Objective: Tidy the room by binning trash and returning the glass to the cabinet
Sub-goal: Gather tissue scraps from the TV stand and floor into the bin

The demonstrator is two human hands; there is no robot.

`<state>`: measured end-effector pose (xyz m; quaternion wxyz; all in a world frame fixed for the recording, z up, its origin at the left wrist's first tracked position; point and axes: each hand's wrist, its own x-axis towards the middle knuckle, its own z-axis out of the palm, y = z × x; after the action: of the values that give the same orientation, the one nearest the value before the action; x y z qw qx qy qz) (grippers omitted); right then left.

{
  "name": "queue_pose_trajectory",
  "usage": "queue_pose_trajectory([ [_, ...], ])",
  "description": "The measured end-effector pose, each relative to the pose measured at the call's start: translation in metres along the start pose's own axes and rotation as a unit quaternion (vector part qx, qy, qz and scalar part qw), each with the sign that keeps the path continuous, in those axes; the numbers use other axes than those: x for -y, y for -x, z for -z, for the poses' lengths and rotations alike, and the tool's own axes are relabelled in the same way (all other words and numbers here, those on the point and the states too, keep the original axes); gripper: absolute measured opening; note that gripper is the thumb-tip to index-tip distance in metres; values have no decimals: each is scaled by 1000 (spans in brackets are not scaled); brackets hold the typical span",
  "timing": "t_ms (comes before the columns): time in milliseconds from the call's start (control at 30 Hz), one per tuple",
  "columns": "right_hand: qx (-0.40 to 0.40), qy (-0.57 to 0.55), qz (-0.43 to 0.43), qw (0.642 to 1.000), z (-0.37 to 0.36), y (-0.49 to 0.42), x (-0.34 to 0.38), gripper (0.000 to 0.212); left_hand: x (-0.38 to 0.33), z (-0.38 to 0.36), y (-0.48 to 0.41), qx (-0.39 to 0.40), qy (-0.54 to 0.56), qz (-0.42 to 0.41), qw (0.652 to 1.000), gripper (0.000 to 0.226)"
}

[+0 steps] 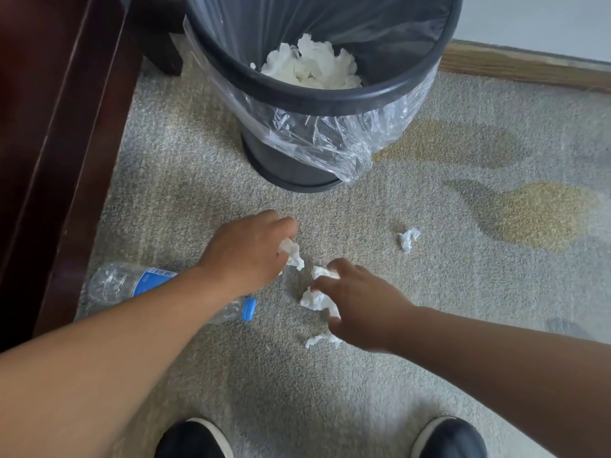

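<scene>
Over the carpet our left grip pinches a tissue scrap; our right grip clutches crumpled tissues; loosely held, bits could fall short of the bin.

Carpet: grey, covering the floor.
Stains: two yellowish patches, lying on the carpet at right.
Baseboard: wooden, running below a pale wall.
Furniture: dark wood, standing at left.
Shoes: two dark toes, showing at the bottom edge.
</scene>
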<state>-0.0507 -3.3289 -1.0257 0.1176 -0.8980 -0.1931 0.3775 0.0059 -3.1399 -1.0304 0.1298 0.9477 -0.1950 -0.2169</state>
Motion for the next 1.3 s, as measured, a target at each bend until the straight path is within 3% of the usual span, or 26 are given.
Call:
queue_pose_trajectory([
  [167, 67, 32, -7, 997, -15, 0, 2, 52, 2, -3, -1, -13, -3, -6, 1000, 8],
  [400, 93, 39, -24, 995, -24, -5, -1, 47, 2, -3, 3, -4, 6, -2, 1000, 8],
  [933, -77, -36, -66, 994, 16, -10, -26, 22, -2, -3, -4, -49, 8, -16, 999, 19],
  [1167, -64, -46, -21, 997, 3, 0, -27, 3, -4, -3, -3, -49, 12, -17, 999, 16],
  [1233, -44, -50, -3, 998, -8, 2, -27, 11, -6, -2, -2, -46, 11, -15, 999, 14],
  [1300, -22, -41, 15, 999, -19, 4, -28, 31, -6, -2, -2, -46, 10, -18, 999, 12],
])
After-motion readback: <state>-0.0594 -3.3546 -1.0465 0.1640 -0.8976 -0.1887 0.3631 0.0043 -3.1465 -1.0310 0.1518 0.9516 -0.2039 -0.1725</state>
